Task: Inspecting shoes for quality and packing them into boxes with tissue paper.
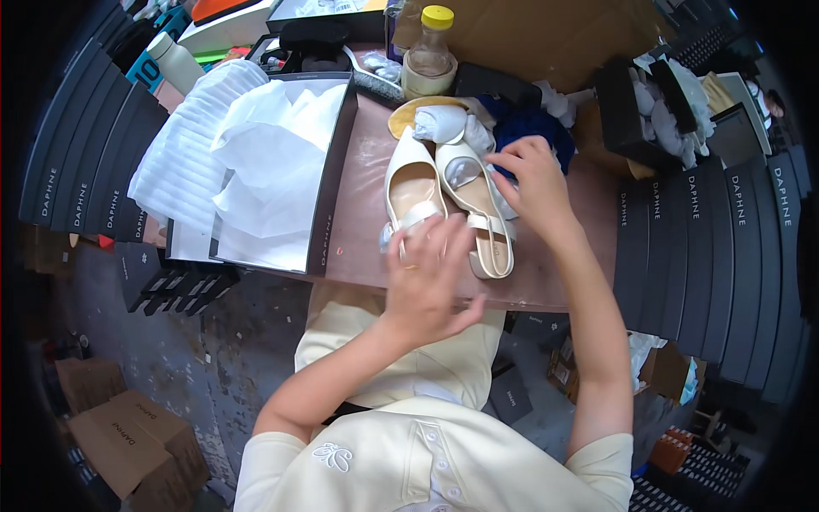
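Note:
A pair of cream strappy shoes lies side by side on the pinkish tabletop, toes pointing away from me. My left hand point(429, 282) is over the heel end of the left shoe point(401, 181), fingers stretched and slightly blurred, thumb out to the side. It hides that heel. To the right of the right shoe point(483, 224), my right hand point(533, 181) hovers with bent fingers apart, holding nothing visible. A pale shiny wad point(463, 171) sits inside the right shoe. White wrapped stuffing point(440, 124) rests just beyond the toes.
An open shoe box point(339, 183) with white tissue paper point(273, 162) stands at left, beside white padded wrap point(192, 154). Stacked dark boxes flank both sides. Behind the shoes are a yellow-capped bottle point(433, 51), dark blue cloth point(536, 132) and a black box of wads point(640, 115).

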A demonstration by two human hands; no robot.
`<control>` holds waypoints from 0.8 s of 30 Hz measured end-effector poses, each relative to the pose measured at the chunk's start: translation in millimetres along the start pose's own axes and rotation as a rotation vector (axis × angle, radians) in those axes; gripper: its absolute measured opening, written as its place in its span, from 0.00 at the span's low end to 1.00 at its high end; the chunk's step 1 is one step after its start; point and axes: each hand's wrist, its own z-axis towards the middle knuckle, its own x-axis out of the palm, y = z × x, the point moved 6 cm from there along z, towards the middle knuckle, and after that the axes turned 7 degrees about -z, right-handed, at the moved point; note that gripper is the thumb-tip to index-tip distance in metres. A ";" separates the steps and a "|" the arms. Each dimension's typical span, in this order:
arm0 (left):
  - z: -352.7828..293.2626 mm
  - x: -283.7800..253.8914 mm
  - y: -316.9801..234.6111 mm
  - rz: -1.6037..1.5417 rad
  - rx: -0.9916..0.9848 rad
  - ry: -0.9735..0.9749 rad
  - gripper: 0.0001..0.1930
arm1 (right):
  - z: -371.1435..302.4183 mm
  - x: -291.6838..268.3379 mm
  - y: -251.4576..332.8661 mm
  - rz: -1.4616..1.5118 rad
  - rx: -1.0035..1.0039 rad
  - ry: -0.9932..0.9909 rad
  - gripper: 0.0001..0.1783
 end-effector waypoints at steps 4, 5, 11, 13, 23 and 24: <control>49.1 53.9 -19.1 0.271 0.111 0.315 0.37 | 17.5 40.2 -2.3 -0.145 -0.391 -0.007 0.08; 55.2 66.1 -16.0 0.399 0.111 0.393 0.36 | 17.9 49.3 0.1 -0.192 -0.472 0.006 0.07; 37.9 79.0 -8.0 0.390 0.072 0.531 0.26 | 19.9 69.4 2.0 -0.378 -0.508 -0.103 0.05; 31.4 70.9 -9.0 0.408 0.114 0.485 0.25 | 17.9 71.8 0.8 -0.359 -0.477 -0.024 0.06; 23.8 67.7 -12.8 0.441 0.216 0.532 0.25 | 13.7 58.3 14.1 -0.221 -0.402 0.082 0.13; 23.3 66.4 -12.2 0.443 0.212 0.512 0.25 | 15.1 60.3 17.0 -0.252 -0.461 0.068 0.10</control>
